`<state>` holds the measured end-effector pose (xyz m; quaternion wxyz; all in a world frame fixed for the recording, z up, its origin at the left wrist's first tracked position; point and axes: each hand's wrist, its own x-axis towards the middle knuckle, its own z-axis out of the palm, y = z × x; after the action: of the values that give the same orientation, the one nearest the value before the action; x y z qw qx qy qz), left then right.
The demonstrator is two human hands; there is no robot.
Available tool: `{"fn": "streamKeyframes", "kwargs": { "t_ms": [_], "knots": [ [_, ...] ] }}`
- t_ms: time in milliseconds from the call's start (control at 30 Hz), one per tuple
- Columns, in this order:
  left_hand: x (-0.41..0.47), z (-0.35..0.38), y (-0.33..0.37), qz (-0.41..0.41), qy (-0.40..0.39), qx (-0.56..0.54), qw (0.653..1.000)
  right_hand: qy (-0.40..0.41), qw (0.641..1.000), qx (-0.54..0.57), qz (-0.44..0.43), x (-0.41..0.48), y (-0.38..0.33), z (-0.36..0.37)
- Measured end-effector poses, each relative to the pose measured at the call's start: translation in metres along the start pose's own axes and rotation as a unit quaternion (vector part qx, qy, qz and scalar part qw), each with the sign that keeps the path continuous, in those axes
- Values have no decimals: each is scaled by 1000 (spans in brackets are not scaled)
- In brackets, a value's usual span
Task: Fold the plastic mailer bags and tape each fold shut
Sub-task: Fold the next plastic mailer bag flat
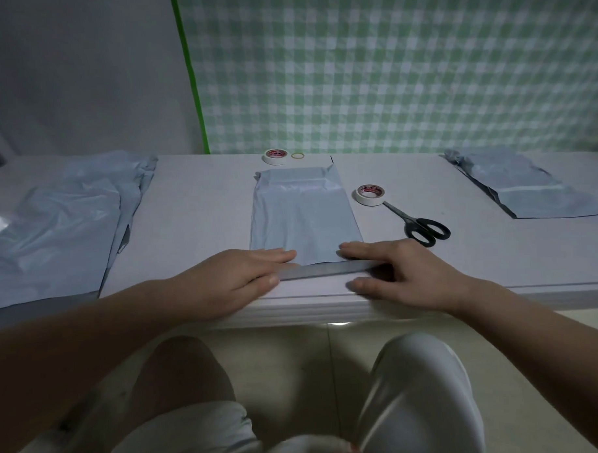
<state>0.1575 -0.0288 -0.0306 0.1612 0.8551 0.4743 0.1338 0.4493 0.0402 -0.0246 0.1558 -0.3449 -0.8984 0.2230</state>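
Observation:
A pale blue plastic mailer bag point(304, 212) lies flat in the middle of the white table point(195, 209). Its near end is turned over into a narrow grey strip point(323, 270). My left hand point(245, 279) lies flat on the bag's near left corner, fingers straight, thumb against the strip's left end. My right hand point(397, 273) presses the near right corner with straight fingers, thumb on the table in front. A roll of white tape point(370, 195) sits just right of the bag. Black-handled scissors point(418, 225) lie beside it.
A loose pile of blue mailer bags point(53, 228) covers the table's left end. Other bags point(526, 188) lie at the far right. A second tape roll point(276, 156) and a rubber band point(298, 155) sit at the back edge, against a green checked curtain point(387, 64).

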Motion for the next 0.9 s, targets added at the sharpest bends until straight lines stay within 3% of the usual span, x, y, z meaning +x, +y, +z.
{"fn": "streamKeyframes", "kwargs": {
  "t_ms": [167, 333, 467, 700, 900],
  "knots": [
    [3, -9, 3, -27, 73, -80, 994, 92, 994, 64, 5, 10, 7, 8],
    [5, -15, -9, -50, 42, 27, 998, 108, 991, 82, 6, 18, 7, 6],
    [5, -13, -15, -86, 76, 14, 993, 116, 985, 121, 24, 18, 6, 3],
    [16, -9, -4, -194, 230, -89, 950, 208, 953, 195, 106, 31, -2, 8],
    [33, -2, -5, -269, 278, -121, 914, 252, 940, 110, 205, 44, -4, 18]
  ]
}}
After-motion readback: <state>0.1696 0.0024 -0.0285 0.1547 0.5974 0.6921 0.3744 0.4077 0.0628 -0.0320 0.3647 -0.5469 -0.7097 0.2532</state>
